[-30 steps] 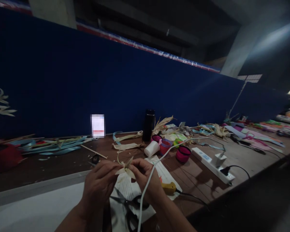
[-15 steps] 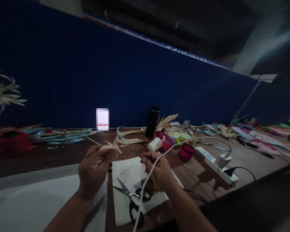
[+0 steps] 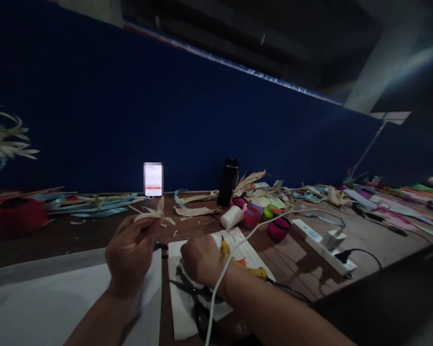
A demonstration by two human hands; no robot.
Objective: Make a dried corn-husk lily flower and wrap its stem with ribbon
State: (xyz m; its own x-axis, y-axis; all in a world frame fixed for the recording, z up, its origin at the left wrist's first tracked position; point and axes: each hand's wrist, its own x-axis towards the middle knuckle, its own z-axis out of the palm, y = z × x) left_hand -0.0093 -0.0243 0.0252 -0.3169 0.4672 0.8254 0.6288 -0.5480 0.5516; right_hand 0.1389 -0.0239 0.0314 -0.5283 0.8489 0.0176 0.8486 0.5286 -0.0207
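My left hand is closed on a pale flower of dried corn husk, its pointed petals standing out beyond the fingertips. Over the printed paper, my right hand is curled with the knuckles up; whatever its fingers hold, if anything, is hidden. Black-handled scissors lie open on the sheet, partly covered by that hand. Behind my right wrist rests a yellow glue gun, its dark nozzle pointing up and away.
A white cable crosses in front of my right forearm toward a power strip. Further back stand a white cup, a pink ribbon roll and a black flask. A lit phone leans against the blue partition.
My right hand has moved left and down from beside the paper to above the scissors, uncovering the glue gun. My left hand has shifted slightly left with the husk flower.
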